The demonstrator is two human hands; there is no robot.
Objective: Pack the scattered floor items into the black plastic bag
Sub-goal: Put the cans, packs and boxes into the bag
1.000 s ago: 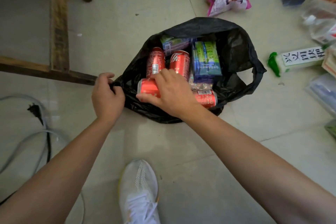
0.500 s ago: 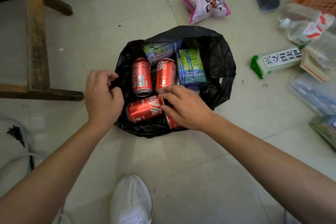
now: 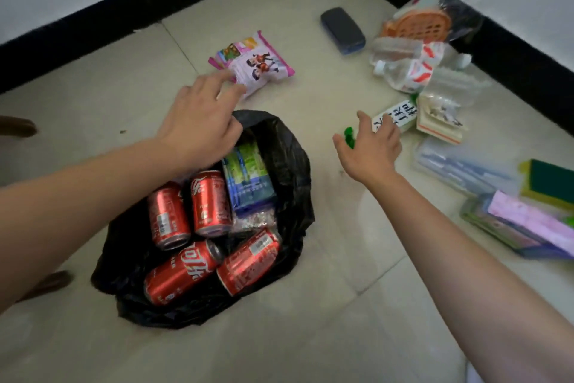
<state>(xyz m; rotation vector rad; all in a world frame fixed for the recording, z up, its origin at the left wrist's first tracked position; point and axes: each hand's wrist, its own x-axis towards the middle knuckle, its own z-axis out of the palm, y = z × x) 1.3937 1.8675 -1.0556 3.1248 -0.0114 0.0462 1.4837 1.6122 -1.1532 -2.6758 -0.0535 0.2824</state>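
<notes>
Glossy tiled floor (image 3: 310,336), crinkled black plastic bag (image 3: 289,165), cylindrical red cans (image 3: 211,202)

Your black bag (image 3: 292,171) is thin, crinkled plastic with a soft gloss. The red cans (image 3: 211,202) in it are shiny smooth metal. You see a glossy film snack packet (image 3: 261,65), clear crumpled plastic bottles (image 3: 400,72), and smooth, faintly sheened floor tiles (image 3: 310,336).
</notes>
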